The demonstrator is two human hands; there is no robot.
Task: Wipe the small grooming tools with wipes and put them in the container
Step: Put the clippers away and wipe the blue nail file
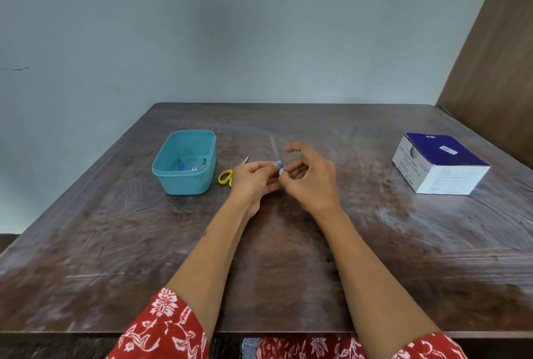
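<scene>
Head view: the left hand (253, 178) pinches the blue handle end of a nail file (275, 153), whose thin blade points away, blurred. The right hand (310, 177) pinches a small white wipe (281, 170) at that handle, its other fingers loosely spread. Yellow-handled scissors (227, 175) lie just left of the hands, beside a teal container (184, 179) holding small tools. A blue-and-white box (441, 165) sits well apart at right. The surface (115, 257) is dark, worn wood against a pale blue-grey wall (230, 27).
</scene>
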